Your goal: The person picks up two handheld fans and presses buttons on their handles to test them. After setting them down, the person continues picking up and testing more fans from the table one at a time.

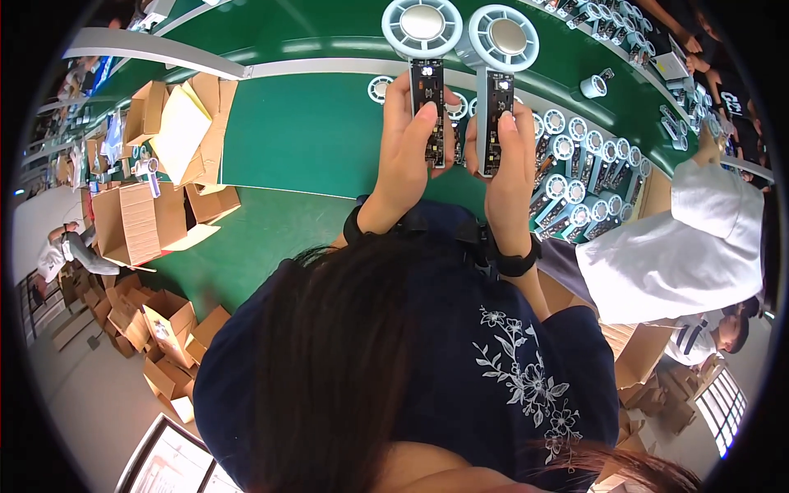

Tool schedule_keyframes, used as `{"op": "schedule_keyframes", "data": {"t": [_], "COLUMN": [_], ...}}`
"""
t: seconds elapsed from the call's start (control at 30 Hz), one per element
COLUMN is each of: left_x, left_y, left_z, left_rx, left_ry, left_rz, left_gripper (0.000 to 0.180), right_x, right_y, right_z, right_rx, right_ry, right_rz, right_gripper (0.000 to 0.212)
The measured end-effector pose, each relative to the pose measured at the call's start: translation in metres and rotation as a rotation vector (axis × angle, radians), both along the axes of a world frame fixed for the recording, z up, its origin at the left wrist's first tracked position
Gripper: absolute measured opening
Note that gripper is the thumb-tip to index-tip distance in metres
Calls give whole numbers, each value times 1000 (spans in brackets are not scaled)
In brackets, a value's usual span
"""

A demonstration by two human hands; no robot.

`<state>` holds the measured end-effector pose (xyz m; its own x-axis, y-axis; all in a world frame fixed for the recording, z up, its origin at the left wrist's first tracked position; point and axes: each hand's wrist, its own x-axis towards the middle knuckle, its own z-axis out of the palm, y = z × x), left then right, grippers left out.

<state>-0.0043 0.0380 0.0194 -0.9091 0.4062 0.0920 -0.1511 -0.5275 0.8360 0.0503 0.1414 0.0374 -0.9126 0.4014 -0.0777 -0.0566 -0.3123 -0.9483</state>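
My left hand [401, 154] is closed around a handheld fan [427, 82], its thumb on the dark circuit board in the uncovered handle. A second handheld fan [498, 90] stands beside it in my right hand [511, 168], whose thumb also rests on the board. Both fans have a pale blue round grille with a silvery disc in the middle, and both heads point away from me. A small light shows at the top of each board. Behind my hands, more fans on the table are partly hidden; one round head [380, 89] shows left of my left hand.
Rows of similar open-handled fans [579, 131] cover the green table [304, 123] to the right. Beyond its metal edge runs a green belt [329, 29] carrying a fan [593, 85]. Cardboard boxes [127, 222] stand left. A co-worker in a white shirt [674, 255] is close at right.
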Motion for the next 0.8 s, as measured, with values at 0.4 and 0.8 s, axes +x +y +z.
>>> {"op": "schedule_keyframes", "data": {"t": [0.4, 0.8], "left_x": [8, 15], "left_y": [-3, 0], "left_z": [1, 0], "left_rx": [-22, 17], "left_ry": [7, -19], "left_rz": [5, -8], "left_gripper": [37, 38], "right_x": [6, 14], "right_y": [-1, 2], "right_z": [3, 0], "right_rx": [6, -24], "right_ry": [14, 34], "right_rz": [4, 14], "right_gripper": [25, 25]}}
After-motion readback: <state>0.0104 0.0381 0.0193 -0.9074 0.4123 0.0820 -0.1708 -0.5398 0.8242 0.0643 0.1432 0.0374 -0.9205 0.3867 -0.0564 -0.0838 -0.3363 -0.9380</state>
